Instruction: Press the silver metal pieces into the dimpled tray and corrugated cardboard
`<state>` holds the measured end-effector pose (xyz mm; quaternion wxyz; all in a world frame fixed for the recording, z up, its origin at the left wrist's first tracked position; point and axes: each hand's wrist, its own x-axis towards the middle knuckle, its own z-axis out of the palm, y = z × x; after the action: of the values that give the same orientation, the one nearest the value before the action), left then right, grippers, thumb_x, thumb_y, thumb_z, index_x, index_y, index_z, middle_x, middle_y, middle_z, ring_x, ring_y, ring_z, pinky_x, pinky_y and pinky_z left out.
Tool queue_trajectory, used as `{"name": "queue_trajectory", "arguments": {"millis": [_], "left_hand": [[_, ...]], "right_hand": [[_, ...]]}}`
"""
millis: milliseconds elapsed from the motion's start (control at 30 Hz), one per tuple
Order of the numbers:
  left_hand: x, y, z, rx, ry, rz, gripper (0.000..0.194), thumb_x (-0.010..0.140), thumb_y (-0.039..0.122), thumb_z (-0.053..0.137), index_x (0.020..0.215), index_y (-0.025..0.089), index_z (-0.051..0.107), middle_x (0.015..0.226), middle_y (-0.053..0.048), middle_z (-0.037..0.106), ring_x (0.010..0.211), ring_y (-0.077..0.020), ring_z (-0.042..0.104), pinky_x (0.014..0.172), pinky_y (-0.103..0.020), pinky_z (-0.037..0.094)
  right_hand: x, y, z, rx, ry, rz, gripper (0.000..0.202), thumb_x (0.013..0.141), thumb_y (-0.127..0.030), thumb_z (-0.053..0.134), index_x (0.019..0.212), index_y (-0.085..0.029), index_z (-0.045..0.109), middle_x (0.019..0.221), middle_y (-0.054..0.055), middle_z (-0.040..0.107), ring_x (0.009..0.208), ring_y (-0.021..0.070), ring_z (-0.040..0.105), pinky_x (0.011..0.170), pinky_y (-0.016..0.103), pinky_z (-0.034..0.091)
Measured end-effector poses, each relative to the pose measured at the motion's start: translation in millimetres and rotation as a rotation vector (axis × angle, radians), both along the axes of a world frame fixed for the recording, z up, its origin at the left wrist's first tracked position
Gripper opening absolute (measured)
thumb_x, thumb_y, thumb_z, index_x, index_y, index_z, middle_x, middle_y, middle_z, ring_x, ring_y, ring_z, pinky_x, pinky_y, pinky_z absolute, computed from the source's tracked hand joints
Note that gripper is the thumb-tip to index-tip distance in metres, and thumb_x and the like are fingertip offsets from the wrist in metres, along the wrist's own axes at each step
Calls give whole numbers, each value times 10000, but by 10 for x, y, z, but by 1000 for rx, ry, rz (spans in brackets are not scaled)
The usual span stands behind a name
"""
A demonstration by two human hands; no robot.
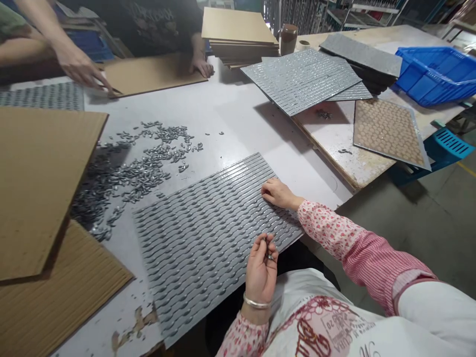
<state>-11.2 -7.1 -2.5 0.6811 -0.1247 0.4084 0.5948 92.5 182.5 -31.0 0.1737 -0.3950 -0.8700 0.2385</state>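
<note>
A grey ridged sheet (201, 223) lies at a slant before me, with rows of wavy lines and small dark oval pieces set along much of it. Toward its far right end the lines run straighter. My left hand (262, 267), a bangle at its wrist, is turned palm up over the near edge, fingers curled round several small shiny metal pieces (269, 256). My right hand (277, 193) rests on the sheet's right part, fingers bent and pressed together at the surface; anything under the fingertips is hidden.
Loose metal pieces (122, 178) are heaped left of the sheet. Cardboard sheets (44, 183) jut in at the left. Across the table a co-worker's hand (80, 64) touches a brown board (156, 74). Finished-looking grey panels (301, 79) and a blue basket (435, 74) stand right.
</note>
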Motion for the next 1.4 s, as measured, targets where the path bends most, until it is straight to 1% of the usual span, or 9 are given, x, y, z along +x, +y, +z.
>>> {"name": "queue_trajectory", "arguments": {"millis": [167,267,367,500,600,1000,1100,1267,1400], "left_hand": [[0,-5,-27,9,-26,37,115,791,68,567,859,124,641,760,-13,585,584,-38,511,504,-131,447],[2,18,-31,18,-27,48,86,788,74,575,801,136,632,739,5,591,568,-35,524,485,-125,450],[1,45,8,2,2,36,133,823,78,522,860,129,640,823,-31,640,661,-66,601,559,-148,514],[-11,58,79,-28,5,-19,260,833,-4,424,976,93,618,1074,-136,646,988,-155,619,777,-209,547],[-13,53,101,-72,-15,-43,247,861,40,422,1029,90,596,1090,-152,646,911,-123,646,706,-160,550],[-35,45,138,-36,-168,-14,262,877,148,424,1043,112,623,1063,-125,652,973,-178,623,824,-293,533],[-30,41,144,10,-150,-14,281,883,215,433,1078,129,617,1134,-134,626,1020,-193,602,853,-314,515],[4,63,139,89,-147,27,294,896,244,405,1052,142,633,1158,-116,617,1067,-187,572,888,-321,492],[17,76,134,108,-155,66,285,897,210,391,1000,130,644,1086,-106,645,1049,-178,580,889,-321,496]], "right_hand": [[111,-383,250,-622,284,348,226,807,-323,599,914,-124,605,790,12,588,698,101,511,646,219,423],[139,-577,354,-766,322,486,257,795,-354,615,902,-120,611,771,4,590,685,91,518,621,200,422],[132,-589,343,-680,336,403,206,825,-332,575,841,-129,608,756,-1,589,684,92,517,630,205,412],[161,-302,169,-396,337,-80,157,826,-290,564,790,-145,610,785,10,601,752,119,516,709,243,398],[202,-68,19,-165,156,-328,126,801,-281,595,759,-169,635,797,17,614,817,151,498,801,292,361],[188,-50,-68,76,-111,-468,145,786,-338,610,805,-195,614,881,44,585,903,207,442,773,316,338],[180,-156,64,28,32,-290,126,816,-297,592,800,-175,621,841,38,587,865,179,464,815,312,346],[123,-572,329,-138,129,417,208,800,-401,617,841,-203,668,834,28,589,827,156,476,824,302,353],[88,-766,372,-155,61,537,188,860,-351,544,929,-227,668,859,38,600,859,164,468,834,313,343]]}}
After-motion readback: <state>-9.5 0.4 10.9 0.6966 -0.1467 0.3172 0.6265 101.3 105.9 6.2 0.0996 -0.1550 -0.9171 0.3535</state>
